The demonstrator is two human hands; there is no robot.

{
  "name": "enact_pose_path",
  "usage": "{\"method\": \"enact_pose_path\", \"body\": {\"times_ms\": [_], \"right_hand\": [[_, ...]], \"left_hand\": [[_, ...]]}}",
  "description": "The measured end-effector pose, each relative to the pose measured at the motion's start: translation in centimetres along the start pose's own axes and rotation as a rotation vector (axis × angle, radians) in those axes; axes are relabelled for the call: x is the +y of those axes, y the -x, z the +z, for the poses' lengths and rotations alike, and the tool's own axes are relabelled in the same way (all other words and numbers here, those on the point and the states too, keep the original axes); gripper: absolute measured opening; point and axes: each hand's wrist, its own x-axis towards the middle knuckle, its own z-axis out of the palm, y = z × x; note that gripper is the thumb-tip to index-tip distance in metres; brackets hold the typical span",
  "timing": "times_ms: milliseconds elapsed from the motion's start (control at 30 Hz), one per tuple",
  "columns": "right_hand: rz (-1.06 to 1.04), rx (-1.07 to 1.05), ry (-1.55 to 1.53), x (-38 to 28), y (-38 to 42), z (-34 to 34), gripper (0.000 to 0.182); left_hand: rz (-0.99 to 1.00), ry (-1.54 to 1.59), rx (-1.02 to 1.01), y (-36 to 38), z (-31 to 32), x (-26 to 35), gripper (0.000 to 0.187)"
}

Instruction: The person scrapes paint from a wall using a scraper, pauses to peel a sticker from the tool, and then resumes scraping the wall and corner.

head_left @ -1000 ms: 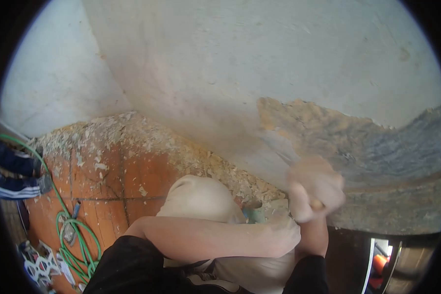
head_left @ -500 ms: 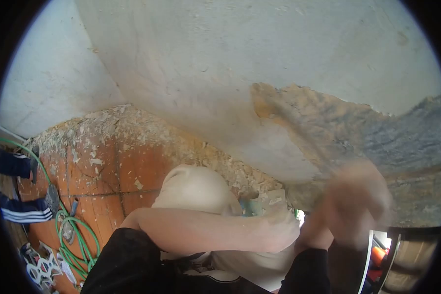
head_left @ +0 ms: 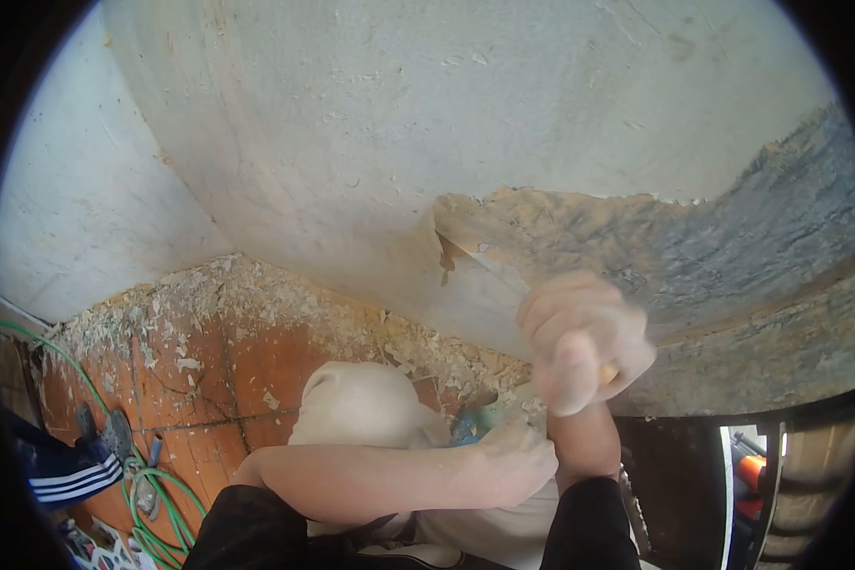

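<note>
My right hand (head_left: 589,347) is raised in front of the wall, fingers wrapped round a handle (head_left: 607,374) whose yellowish end shows at the palm. The rest of that tool is hidden behind the hand. Just beyond it, the grey wall (head_left: 332,161) has a bare, rough patch (head_left: 579,228) where the coating has come off with a ragged edge. My left hand (head_left: 521,464) is closed over my knee, beside my right forearm. What it holds, if anything, cannot be made out; a blue-green thing (head_left: 467,425) lies close to it.
Flakes of coating (head_left: 247,294) litter the orange tiled floor (head_left: 190,399) along the wall's foot. A green hose (head_left: 166,489) lies coiled at left, near another person's striped trouser leg (head_left: 66,480). A dark opening and a round wooden thing (head_left: 817,484) stand at lower right.
My right hand has moved left and upward along the wall and is less blurred. My left hand stays closed near my knee. The view has shifted slightly, and the other person's leg has moved.
</note>
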Motion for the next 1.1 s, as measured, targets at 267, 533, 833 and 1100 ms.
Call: {"method": "enact_pose_path", "body": {"times_ms": [267, 533, 833, 1100], "right_hand": [[0.006, 0.137, 0.039, 0.9, -0.3, -0.3, 0.026], [-0.039, 0.245, -0.063, 0.0, 0.1, -0.1, 0.024], [0.157, 0.340, -0.214, 5.0, 0.7, 1.8, 0.029], [-0.174, 0.089, -0.290, 0.6, -2.5, -3.0, 0.022]], "left_hand": [[0.054, -0.052, -0.019, 0.2, -1.1, 0.3, 0.018], [0.030, 0.030, -0.063, 0.1, -1.0, -0.3, 0.023], [0.022, -0.022, -0.111, -0.1, -1.5, -1.7, 0.026], [-0.005, -0.019, -0.075, 0.2, -1.6, -1.4, 0.026]]}}
